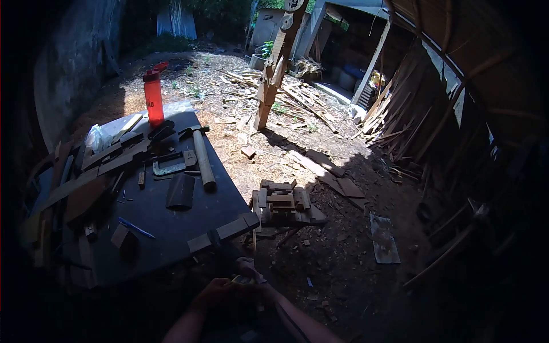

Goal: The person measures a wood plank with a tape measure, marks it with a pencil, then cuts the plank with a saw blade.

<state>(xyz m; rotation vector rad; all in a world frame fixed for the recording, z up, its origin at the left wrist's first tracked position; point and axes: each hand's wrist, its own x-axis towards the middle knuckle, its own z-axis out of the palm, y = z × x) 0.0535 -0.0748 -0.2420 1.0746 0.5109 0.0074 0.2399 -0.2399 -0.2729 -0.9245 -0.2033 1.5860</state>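
while left hand (219,287) sits beside right hand (260,291), can't tell finger opening or hold; best work steadily, table (166,226) beyond fingers.

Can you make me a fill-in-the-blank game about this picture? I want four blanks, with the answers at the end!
1. The bottle standing on the table is mostly the colour ____.
2. The hammer has a handle made of ____.
3. The pen lying on the table is the colour ____.
4. The left hand and right hand are near the ____ of the picture, not the top.

Missing words: red; wood; blue; bottom.
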